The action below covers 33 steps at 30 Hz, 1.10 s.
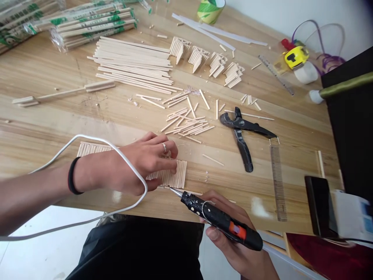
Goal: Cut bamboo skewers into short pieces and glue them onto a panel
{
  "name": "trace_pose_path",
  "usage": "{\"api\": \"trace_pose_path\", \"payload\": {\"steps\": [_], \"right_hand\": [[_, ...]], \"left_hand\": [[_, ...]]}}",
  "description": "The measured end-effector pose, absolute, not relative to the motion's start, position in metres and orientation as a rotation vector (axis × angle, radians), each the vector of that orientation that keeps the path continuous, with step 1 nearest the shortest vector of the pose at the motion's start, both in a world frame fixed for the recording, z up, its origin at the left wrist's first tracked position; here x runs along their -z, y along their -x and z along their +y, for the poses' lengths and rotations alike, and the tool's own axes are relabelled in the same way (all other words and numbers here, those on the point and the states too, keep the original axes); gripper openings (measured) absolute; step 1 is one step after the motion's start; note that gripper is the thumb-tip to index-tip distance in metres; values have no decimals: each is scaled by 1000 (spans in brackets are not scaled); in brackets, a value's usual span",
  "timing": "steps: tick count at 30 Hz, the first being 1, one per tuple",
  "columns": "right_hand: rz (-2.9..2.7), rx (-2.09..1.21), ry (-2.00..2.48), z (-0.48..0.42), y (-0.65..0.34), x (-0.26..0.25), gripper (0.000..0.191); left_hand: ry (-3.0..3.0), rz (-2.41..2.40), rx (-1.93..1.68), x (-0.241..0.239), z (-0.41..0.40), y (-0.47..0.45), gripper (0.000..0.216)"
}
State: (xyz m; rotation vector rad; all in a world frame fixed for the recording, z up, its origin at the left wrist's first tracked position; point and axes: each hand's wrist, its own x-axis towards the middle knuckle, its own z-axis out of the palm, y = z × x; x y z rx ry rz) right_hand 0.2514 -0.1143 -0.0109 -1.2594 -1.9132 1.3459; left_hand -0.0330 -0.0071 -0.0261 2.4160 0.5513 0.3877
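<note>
My left hand, with a ring and a black wristband, bends over a flat panel of short wooden sticks laid side by side. Its thumb and fingers hold the panel down against the table, and the hand and forearm cover its middle. My right hand grips a black hot glue gun with an orange switch and white specks. Its metal tip points left at the panel's near edge, close to a thin stick. A white cord loops over my left hand and wrist.
Long sticks, small stick stacks and loose cut pieces lie beyond my hands. Black cutters and a clear ruler sit to the right. Wrapped chopsticks, a yellow tape measure and a black phone-like object lie farther out.
</note>
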Motion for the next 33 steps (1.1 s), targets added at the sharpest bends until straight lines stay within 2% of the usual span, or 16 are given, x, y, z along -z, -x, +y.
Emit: {"api": "trace_pose_path", "payload": {"steps": [14, 22, 28, 33], "right_hand": [[-1631, -1403, 1236, -114, -250, 32, 25], [-1495, -1412, 1222, -125, -250, 35, 27], [-1333, -1344, 1236, -137, -265, 34, 27], [-1339, -1312, 1295, -144, -282, 35, 28]], "left_hand": [[-2427, 546, -385, 28, -7, 33, 24], [-2440, 582, -404, 28, -12, 31, 22], [-2524, 569, -432, 26, -22, 26, 30], [-2541, 468, -468, 32, -28, 21, 21]]}}
